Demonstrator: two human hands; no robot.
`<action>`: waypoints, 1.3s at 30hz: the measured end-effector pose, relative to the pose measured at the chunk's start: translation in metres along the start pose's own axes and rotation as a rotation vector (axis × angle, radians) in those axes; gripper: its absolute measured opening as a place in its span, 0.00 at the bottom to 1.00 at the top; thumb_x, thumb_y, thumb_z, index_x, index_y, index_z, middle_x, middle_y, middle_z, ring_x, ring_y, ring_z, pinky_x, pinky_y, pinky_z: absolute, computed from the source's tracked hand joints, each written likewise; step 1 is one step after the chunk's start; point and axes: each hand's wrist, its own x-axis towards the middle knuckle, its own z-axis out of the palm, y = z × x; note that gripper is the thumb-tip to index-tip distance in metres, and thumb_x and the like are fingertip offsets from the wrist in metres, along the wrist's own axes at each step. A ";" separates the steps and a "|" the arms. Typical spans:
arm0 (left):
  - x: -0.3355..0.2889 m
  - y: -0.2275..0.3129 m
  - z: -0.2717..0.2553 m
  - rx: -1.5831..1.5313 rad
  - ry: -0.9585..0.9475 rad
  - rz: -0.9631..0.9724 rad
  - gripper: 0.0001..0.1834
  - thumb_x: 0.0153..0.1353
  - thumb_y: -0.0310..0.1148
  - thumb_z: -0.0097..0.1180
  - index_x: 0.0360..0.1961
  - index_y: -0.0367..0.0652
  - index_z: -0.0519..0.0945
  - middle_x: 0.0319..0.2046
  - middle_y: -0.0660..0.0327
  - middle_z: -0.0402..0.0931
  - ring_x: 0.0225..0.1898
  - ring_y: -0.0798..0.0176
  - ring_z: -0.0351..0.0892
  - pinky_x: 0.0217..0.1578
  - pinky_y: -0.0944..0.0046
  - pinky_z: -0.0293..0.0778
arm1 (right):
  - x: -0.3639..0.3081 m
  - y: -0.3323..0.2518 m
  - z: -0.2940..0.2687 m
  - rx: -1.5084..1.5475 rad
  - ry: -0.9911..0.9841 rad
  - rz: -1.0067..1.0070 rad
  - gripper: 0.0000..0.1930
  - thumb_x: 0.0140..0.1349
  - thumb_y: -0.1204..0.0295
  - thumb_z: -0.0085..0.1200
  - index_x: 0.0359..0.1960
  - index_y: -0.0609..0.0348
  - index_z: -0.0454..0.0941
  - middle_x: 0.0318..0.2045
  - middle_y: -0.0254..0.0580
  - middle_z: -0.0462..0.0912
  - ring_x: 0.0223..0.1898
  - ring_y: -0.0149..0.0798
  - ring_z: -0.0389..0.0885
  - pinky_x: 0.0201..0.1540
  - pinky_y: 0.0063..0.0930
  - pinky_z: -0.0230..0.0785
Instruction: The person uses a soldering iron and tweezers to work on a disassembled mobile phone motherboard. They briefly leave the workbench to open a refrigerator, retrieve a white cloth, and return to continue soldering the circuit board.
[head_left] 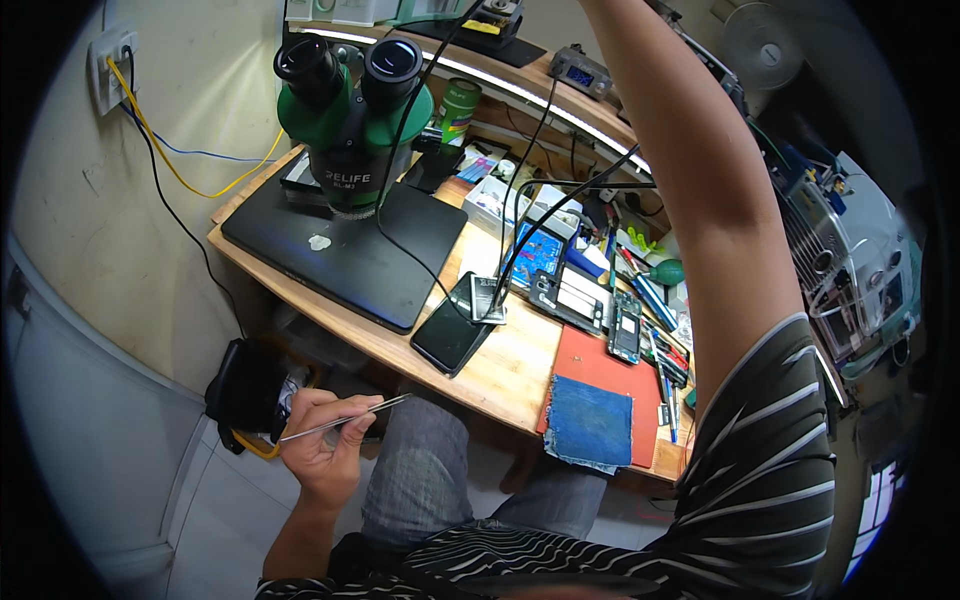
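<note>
Our left hand [325, 450] is pinched around slim metal tweezers [388, 403], beside our left knee [415, 465] and off the bench; our right arm [715, 180] reaches up past the view, so we cannot tell how far open the right hand is, or what it holds. A slack pinch could drop the tweezers, we judge, and a snagged black cable [428, 72] could drag the dark phone [447, 340] off the wooden bench [515, 385]. There we see a green microscope [350, 130] and a blue cloth [590, 420] overlapping an orange mat [585, 352]. Beyond, a yellow cable [210, 195] hangs from a wall socket [105, 72].
</note>
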 end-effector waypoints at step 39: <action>0.127 0.028 0.417 -0.423 -0.247 0.422 0.09 0.65 0.20 0.65 0.45 0.32 0.82 0.39 0.57 0.84 0.38 0.69 0.81 0.43 0.70 0.76 | -0.559 0.272 -0.175 0.925 0.054 0.488 0.12 0.72 0.71 0.53 0.44 0.71 0.78 0.33 0.51 0.84 0.34 0.39 0.86 0.40 0.34 0.81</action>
